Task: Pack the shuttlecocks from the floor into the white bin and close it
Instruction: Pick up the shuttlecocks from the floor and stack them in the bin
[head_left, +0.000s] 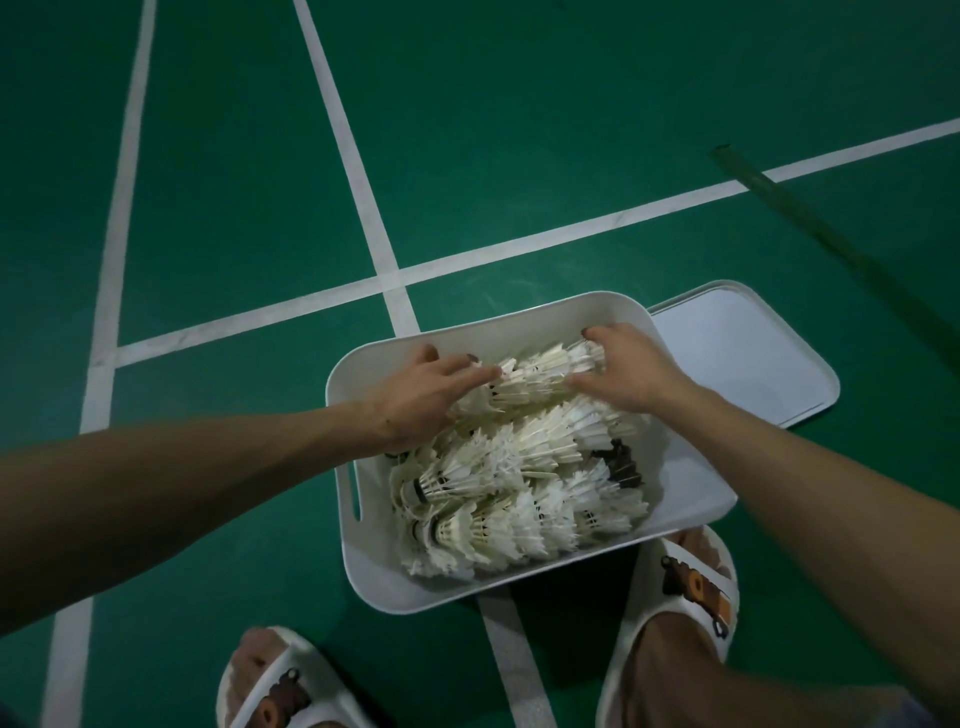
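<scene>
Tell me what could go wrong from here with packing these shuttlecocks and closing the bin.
1. The stacked row is supported only at its ends, the left hand pressing one and the right hand gripping the other; it may buckle and scatter.
2. The shuttlecocks in the white bin lie piled unevenly; feathers sticking up could get crushed or keep the lid, lying on the floor beside the bin, from seating.
</scene>
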